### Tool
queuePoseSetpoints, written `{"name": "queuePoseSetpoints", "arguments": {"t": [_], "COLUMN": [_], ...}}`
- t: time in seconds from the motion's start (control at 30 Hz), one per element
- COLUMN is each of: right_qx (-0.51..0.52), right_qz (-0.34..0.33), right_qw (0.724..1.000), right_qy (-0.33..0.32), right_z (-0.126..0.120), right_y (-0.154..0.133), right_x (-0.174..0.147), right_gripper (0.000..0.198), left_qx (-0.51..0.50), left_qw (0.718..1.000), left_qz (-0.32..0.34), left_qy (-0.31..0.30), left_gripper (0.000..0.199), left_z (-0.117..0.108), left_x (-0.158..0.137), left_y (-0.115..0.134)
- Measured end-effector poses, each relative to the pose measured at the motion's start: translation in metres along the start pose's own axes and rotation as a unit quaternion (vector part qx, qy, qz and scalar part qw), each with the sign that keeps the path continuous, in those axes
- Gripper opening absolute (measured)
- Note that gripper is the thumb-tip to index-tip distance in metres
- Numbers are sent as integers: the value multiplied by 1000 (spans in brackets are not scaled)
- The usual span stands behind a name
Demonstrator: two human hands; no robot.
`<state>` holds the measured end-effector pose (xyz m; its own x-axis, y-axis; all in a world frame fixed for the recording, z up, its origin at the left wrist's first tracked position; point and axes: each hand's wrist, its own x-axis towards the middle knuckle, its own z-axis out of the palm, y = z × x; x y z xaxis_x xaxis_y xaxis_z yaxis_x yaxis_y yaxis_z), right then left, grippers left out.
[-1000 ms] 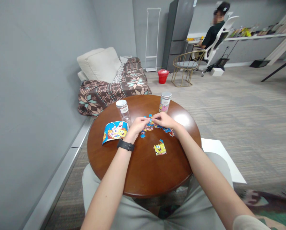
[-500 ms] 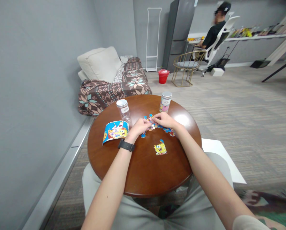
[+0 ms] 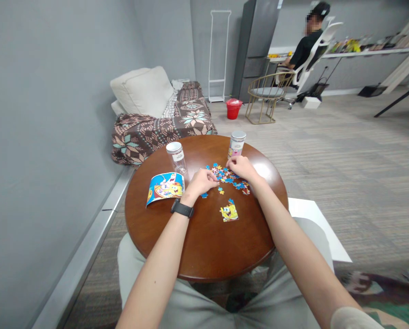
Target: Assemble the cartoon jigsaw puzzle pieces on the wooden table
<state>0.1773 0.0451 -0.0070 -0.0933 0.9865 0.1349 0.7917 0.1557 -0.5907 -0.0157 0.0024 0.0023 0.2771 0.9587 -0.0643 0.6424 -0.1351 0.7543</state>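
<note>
Loose jigsaw puzzle pieces (image 3: 240, 185), mostly blue with some pink and yellow, lie in a heap on the round brown table (image 3: 204, 246). My left hand (image 3: 201, 181) is at the heap's left edge, fingers pinched together; whatever is between them is too small to make out. At the back of the heap, my right hand (image 3: 242, 167) has its fingers curled and closed, tips down at the pieces. A lone yellow puzzle piece (image 3: 221, 190) lies just in front of the heap. Nearer me is a joined yellow puzzle section (image 3: 229, 213) with a cartoon face.
A curved cartoon picture sheet (image 3: 165, 186) lies at the table's left. Behind it stands a clear jar (image 3: 178, 160) with a silver lid; another lidded jar (image 3: 237, 144) is behind my right hand. A person (image 3: 307, 48) sits in the background near a red bin (image 3: 233, 109).
My right hand has moved right and back, away from my left hand, uncovering more of the heap. My left hand has shifted slightly. The lone yellow piece now shows in front of the heap.
</note>
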Motion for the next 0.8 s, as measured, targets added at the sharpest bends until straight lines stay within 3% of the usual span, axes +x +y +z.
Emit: {"name": "queuePoseSetpoints", "arguments": {"t": [0.13, 0.23, 0.4, 0.53, 0.8], "right_qx": [-6, -16, 11, 34, 54], "right_qz": [-30, -69, -124, -166, -168], "right_qw": [1000, 997, 990, 982, 980], "right_qy": [-3, -25, -73, -85, -93], "right_z": [4, 7, 13, 18, 21], "right_y": [4, 5, 8, 12, 17], "right_x": [0, 1, 4, 6, 9], "right_gripper": [29, 32, 19, 21, 20], "left_qx": [147, 202, 200, 195, 193], "left_qw": [985, 974, 976, 977, 979], "left_qz": [-8, -24, -32, -26, -27], "left_qy": [85, 99, 82, 77, 64], "left_gripper": [13, 16, 28, 34, 31], "left_z": [-2, -2, -3, -3, -2], "left_x": [-6, -9, -12, -11, -9], "left_y": [6, 8, 11, 11, 10]}}
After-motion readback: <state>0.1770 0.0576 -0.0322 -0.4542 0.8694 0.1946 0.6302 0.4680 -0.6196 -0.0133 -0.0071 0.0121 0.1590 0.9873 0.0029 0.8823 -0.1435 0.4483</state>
